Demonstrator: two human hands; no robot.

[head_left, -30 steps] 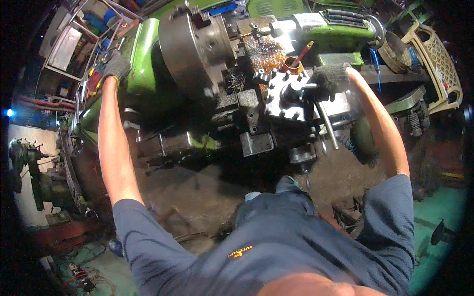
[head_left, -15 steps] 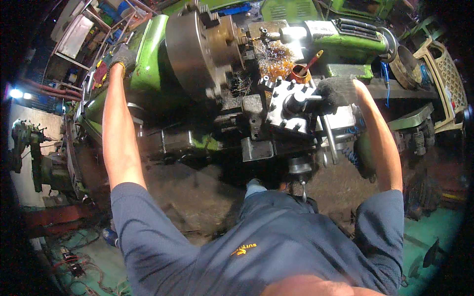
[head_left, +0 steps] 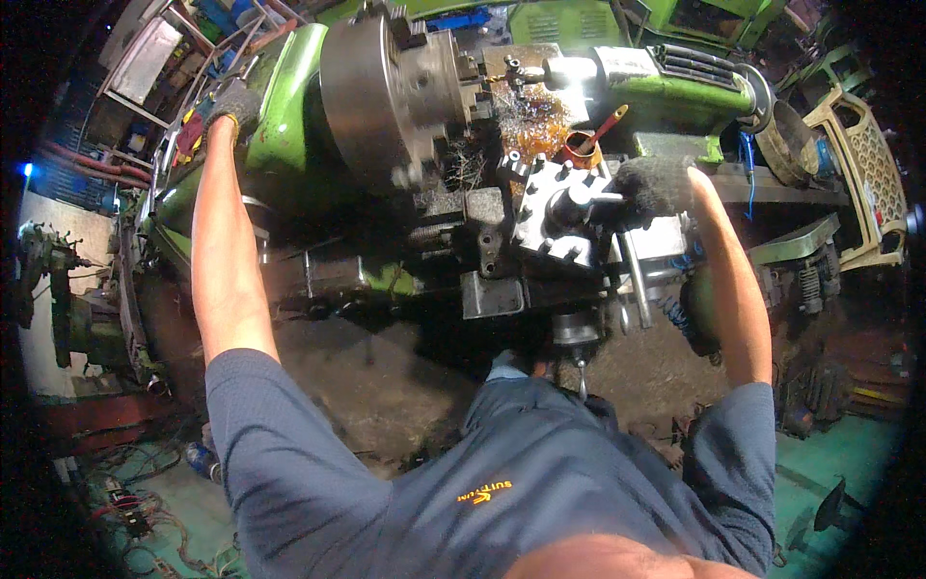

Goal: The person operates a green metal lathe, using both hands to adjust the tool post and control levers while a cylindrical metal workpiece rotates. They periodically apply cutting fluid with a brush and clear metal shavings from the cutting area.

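Observation:
A green metal lathe stands before me. My left hand, in a dark knitted glove, lies at the far left on the green headstock, beside a red cloth; its fingers do not show clearly. My right hand, gloved too, is closed around the end of the lever on the square tool post. Left of the tool post is the large steel chuck, its edge smeared by motion. Behind the post, a red-handled brush leans in a small reddish pot.
The tailstock with its handwheel lies at the right. Metal shavings and brown fluid cover the plate behind the tool post. A long handle slants down below my right hand. A beige plastic chair stands far right.
The chuck face looks different, with holes and jaws showing more plainly now. My view has shifted slightly. Both hands stay where they were, the right one still on the lever.

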